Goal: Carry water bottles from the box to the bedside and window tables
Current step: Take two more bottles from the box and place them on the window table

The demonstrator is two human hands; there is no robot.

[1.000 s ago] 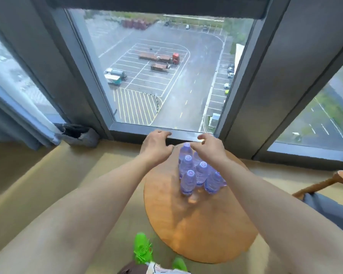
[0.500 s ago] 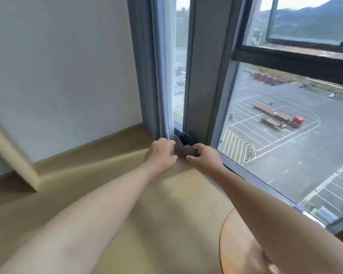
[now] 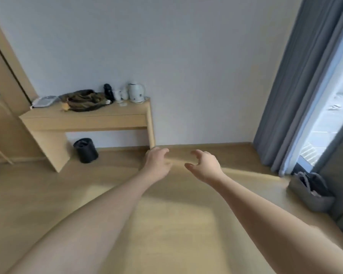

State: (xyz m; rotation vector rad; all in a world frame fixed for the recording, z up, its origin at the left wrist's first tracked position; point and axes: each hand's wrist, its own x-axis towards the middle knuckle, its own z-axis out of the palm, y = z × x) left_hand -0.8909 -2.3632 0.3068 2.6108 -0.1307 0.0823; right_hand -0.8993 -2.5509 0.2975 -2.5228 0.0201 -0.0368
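Both my arms reach forward over the wooden floor, and both hands hold nothing. My left hand [image 3: 157,163] hangs with loosely curled fingers near the foot of a wooden desk [image 3: 83,119]. My right hand [image 3: 203,165] is beside it, fingers and thumb loosely curved and apart. No water bottles, box, bedside table or window table are in view.
The desk against the white wall carries a phone [image 3: 44,100], an olive cloth bundle [image 3: 83,99], a white kettle [image 3: 136,92] and small items. A black bin [image 3: 85,150] stands under it. Grey curtains [image 3: 297,86] and a grey bag [image 3: 311,191] are at the right by the window.
My view has swung left from the round window table with several bottles, past the window corner, to the desk wall. Both hands came off the bottles and stay empty.
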